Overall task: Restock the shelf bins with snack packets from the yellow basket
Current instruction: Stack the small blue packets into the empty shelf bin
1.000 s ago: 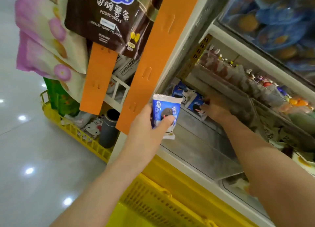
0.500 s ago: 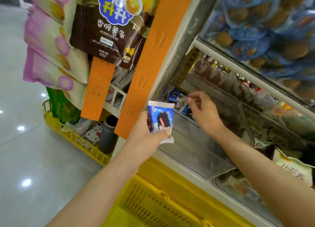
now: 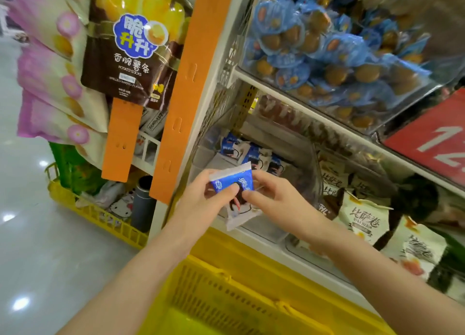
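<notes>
**Snack packet** (image 3: 232, 183): one piece, blue and white with a dark picture on its face. We find it held in the air, tilted, just before the front edge of the clear shelf bin (image 3: 310, 158) and above the far rim of the yellow basket (image 3: 226, 297).

**Left hand** (image 3: 201, 201): grips the packet's left side, thumb laid on the face, fingers (image 3: 214, 177) curled behind.

**Right hand** (image 3: 276, 201): pinches the packet's right side, thumb on the face, fingers curled over the upper corner. We count both hands closed round this one packet.

**Clear shelf bin:** holds several like packets (image 3: 251, 154), lying toward its back edge.

**Neighbouring bin, right:** cream packets (image 3: 362, 217) with printed characters.

**Shelf rail** (image 3: 302, 105), white, above; on it a clear bin of blue-wrapped snacks (image 3: 327, 45). A red price sign (image 3: 432, 138) hangs at the rail's right end.

**Left of the shelf:** two orange strips (image 3: 183, 82) carry a brown potato-stick bag (image 3: 130, 57) and pink bags (image 3: 50, 82).

**Floor, left:** a second yellow basket (image 3: 100, 220) holding a grey bottle (image 3: 143, 203) and other goods we cannot make out.
</notes>
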`<state>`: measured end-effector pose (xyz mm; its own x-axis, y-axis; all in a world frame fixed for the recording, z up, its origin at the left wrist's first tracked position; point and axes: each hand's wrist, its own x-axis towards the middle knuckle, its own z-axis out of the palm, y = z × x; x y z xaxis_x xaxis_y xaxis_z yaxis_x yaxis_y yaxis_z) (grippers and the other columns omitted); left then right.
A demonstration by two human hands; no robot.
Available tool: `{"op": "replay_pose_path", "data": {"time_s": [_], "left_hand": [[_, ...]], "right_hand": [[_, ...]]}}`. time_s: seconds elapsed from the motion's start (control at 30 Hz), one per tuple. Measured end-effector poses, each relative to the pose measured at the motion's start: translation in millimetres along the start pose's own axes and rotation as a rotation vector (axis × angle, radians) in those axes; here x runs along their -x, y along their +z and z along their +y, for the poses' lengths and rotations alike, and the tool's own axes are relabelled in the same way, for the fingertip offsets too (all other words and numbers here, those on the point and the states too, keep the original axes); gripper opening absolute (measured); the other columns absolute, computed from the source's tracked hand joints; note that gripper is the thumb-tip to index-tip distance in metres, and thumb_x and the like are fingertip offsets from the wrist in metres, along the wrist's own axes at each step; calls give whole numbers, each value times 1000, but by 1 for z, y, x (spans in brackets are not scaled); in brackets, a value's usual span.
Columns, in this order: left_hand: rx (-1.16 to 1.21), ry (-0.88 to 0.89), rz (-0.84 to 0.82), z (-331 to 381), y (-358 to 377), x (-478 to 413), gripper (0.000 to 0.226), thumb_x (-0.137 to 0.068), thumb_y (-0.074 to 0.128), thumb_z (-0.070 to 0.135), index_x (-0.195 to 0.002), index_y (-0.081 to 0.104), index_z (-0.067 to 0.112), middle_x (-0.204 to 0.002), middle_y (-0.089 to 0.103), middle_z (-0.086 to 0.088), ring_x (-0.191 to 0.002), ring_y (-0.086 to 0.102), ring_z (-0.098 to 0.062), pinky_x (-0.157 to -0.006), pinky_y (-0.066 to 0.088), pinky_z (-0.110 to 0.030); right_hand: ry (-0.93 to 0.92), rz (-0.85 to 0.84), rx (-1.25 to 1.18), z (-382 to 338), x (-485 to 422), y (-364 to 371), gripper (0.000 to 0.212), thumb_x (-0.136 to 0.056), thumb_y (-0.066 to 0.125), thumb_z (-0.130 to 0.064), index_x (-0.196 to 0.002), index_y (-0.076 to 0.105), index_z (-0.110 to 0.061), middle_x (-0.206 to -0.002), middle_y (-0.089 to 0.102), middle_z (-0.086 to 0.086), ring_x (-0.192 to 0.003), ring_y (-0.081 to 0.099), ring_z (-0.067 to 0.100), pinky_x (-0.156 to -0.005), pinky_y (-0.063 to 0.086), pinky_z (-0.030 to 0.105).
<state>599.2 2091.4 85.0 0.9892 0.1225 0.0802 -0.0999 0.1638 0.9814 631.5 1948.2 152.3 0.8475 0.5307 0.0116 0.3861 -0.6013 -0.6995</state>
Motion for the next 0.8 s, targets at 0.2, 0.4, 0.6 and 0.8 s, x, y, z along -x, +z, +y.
{"op": "replay_pose_path", "data": {"time_s": [0.2,0.4,0.6,0.8], "left_hand": [[-75,141,51,-3,3,5,8,-83,65,21,-91,62,22,-87,69,4,-83,66,-5,-64,53,-21],[-440,374,57,6,7,-14,9,-90,56,23,-98,55,28,-97,59,14,-90,56,3,-77,46,-15],[-1022,518,-65,-4,-4,-48,29,-96,39,39,-117,53,24,-118,55,9,-110,46,-8,-95,29,-26],[-1132,576,-130,-24,-12,-57,31,-96,34,42,-107,58,27,-105,61,11,-101,51,-6,-97,26,-25]], "right_hand": [[48,19,111,7,19,-6,32,-87,62,-32,-118,55,-29,-104,64,-12,-95,59,2,-87,49,26],[126,140,142,15,15,-25,24,-85,63,-37,-108,61,-27,-95,68,-8,-81,65,1,-72,52,22],[276,376,509,54,-49,-64,39,-89,61,-31,-123,55,-13,-112,58,5,-86,55,13,-66,41,20],[451,217,785,104,-111,-73,41,-91,58,-22,-126,50,-3,-127,54,20,-111,54,32,-87,42,34]]}}
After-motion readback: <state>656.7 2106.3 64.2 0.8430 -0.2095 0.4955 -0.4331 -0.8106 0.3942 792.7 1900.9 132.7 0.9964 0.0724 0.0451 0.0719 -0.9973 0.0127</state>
